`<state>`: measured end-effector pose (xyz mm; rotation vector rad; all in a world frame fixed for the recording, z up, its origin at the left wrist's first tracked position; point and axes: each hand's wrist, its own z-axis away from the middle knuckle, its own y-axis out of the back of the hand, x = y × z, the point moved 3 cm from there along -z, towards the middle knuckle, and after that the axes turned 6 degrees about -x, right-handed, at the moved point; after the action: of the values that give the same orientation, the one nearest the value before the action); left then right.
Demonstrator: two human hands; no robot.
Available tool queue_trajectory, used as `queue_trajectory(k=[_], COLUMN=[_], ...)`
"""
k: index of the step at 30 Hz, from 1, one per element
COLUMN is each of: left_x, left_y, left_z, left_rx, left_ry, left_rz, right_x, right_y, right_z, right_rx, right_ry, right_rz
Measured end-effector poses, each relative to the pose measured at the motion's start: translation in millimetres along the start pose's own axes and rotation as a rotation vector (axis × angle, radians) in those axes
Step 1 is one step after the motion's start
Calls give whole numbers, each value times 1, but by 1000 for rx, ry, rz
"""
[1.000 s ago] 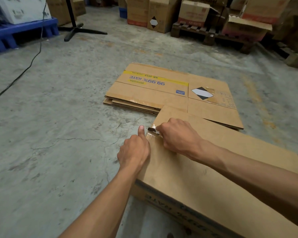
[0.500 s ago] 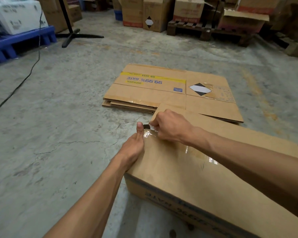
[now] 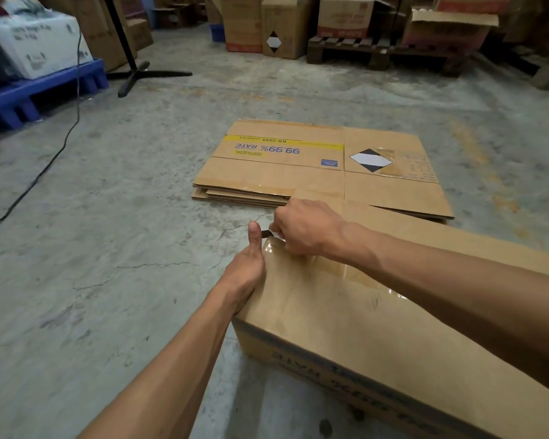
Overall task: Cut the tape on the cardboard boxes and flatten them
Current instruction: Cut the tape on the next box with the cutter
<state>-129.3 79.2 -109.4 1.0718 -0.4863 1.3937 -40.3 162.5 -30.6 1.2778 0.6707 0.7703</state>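
Head view, looking down at a concrete floor (image 3: 108, 248). In the lower right, a cardboard box (image 3: 377, 343) standing on the floor, its top face crossed by a strip of clear glossy tape (image 3: 362, 280) running back toward the far left corner. Left hand (image 3: 246, 267) clamped against that corner's left side – thumb upright along the edge, remaining fingers hidden behind the box wall, so their curl cannot be told for certain, though the palm sits flush on the cardboard. Right hand (image 3: 305, 228) just beyond and to the right, fingers curled tight around a small dark cutter (image 3: 266, 233), only its tip showing between thumb and forefinger, set at the tape end on the corner. Both hands nearly touching, with the left thumb just beside the blade tip. Past the hands, a stack of flattened boxes (image 3: 314, 166) lying flat on the floor – the top one printed with a yellow band and a black-and-white diamond label. Farther off: a blue pallet (image 3: 45, 90) at left carrying a white box, a black stand base (image 3: 140, 74) with a cable (image 3: 45, 166) trailing across the floor, and a wooden pallet (image 3: 377, 52) with upright cartons along the back.
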Motion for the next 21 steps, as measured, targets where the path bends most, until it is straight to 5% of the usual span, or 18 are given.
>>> queue_trajectory(k=[9, 21], left_x=[-10, -10], left_y=[3, 0], left_z=[-11, -12], left_rx=[252, 301], left_ry=[73, 80], left_rz=[-214, -330], right_x=[8, 23], right_y=[-7, -17], right_z=[-2, 15], right_rx=[55, 110], right_ry=[-35, -51], right_rz=[-70, -111])
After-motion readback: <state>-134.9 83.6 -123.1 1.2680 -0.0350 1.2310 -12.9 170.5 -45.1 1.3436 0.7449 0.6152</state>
